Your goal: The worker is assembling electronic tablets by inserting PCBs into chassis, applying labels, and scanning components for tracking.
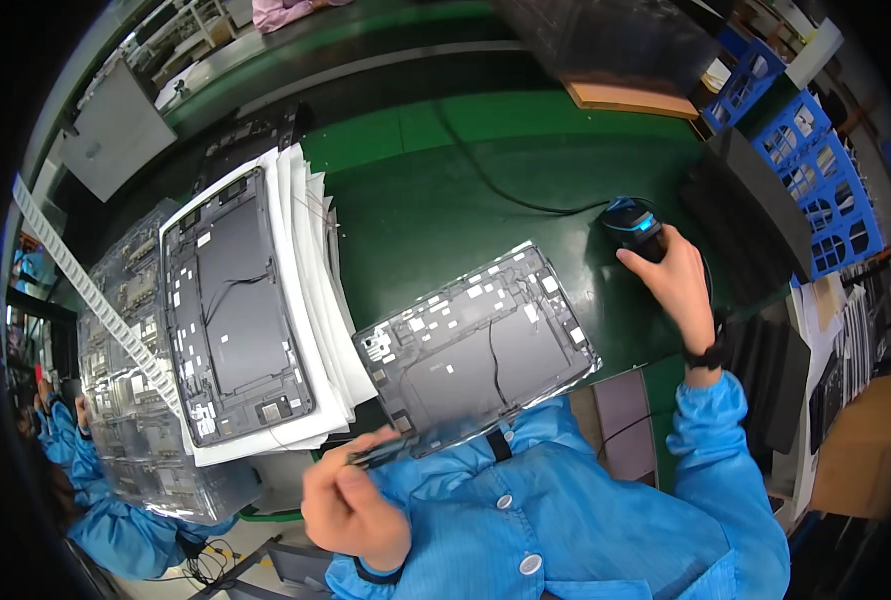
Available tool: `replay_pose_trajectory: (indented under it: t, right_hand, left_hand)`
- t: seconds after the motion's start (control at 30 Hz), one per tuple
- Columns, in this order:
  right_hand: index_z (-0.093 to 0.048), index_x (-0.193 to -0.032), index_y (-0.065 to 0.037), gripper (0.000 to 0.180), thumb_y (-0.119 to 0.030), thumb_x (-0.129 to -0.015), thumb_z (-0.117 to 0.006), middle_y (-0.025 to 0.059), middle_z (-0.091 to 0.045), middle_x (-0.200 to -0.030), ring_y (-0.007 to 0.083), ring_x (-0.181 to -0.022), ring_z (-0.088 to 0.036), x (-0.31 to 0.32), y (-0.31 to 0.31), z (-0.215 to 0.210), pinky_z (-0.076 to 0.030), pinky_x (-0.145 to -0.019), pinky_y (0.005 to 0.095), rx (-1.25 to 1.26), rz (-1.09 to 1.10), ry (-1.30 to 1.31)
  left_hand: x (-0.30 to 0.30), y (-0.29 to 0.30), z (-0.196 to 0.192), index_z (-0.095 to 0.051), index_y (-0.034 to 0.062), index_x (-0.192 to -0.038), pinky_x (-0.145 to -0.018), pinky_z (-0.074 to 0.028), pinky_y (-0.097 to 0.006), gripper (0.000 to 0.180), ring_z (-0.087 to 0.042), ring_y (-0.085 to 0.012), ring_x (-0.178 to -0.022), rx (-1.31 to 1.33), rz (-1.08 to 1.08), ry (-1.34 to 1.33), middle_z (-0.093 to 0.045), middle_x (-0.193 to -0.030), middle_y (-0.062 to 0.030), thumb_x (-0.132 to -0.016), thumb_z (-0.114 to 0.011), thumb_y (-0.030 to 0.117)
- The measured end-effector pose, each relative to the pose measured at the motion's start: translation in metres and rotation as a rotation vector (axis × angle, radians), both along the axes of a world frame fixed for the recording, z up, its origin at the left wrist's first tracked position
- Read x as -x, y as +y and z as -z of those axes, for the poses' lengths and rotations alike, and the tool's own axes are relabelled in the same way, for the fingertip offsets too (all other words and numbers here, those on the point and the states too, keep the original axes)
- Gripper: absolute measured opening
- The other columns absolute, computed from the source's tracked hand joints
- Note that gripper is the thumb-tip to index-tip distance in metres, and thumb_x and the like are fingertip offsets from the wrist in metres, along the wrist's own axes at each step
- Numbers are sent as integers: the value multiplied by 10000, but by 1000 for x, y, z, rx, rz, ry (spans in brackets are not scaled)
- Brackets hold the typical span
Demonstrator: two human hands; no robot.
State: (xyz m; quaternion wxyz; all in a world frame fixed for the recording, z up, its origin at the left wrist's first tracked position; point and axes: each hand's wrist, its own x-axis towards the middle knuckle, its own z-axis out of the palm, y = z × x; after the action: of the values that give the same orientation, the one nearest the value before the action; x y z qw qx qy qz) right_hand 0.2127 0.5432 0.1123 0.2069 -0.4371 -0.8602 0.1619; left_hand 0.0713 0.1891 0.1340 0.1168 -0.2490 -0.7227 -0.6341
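Note:
My right hand (677, 280) is wrapped round a black handheld barcode scanner (633, 226) with a lit blue band, at the right of the green table. A dark tablet back housing (485, 350) lies tilted at the table's near edge, in front of my body. It carries small white stickers and a black cable. Beside its lower left corner, my left hand (357, 505) pinches a thin dark strip (377, 453), blurred and partly hidden by the fingers. A second tablet back housing (240, 300) rests on a stack of white sheets (310, 270) to the left.
Clear plastic trays of parts (130, 360) stand at the far left, where a co-worker's blue sleeve (125, 530) shows. Black foam pads (755, 200) and blue plastic crates (820, 185) line the right side. The scanner's cable (495, 190) crosses the green table (395, 215).

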Motion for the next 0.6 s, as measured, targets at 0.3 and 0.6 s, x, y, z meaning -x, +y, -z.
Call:
replay_pose_trajectory:
  t: [0.3,0.6]
  right_hand:
    - [-659,-873,28,91,-18,-848,-734,93,-665,-736,128,-651,-649,58,-132,4,-500,-621,260,448,-498,304]
    - [-645,-823,39,166,-99,-866,-728,208,-634,-622,371,-558,-642,141,-174,35,-496,-544,382,361,-543,208]
  left_hand:
    - [-9,-34,28,-505,-3,-1221,-615,-456,-354,451,-478,-167,-594,-564,549,-1353,-482,-789,-47,-1079,-426,418]
    - [1,-38,27,-352,-84,-1501,-988,-457,-366,574,-596,-241,-1107,-59,1071,-1455,-576,-1289,-157,-1063,-451,273]
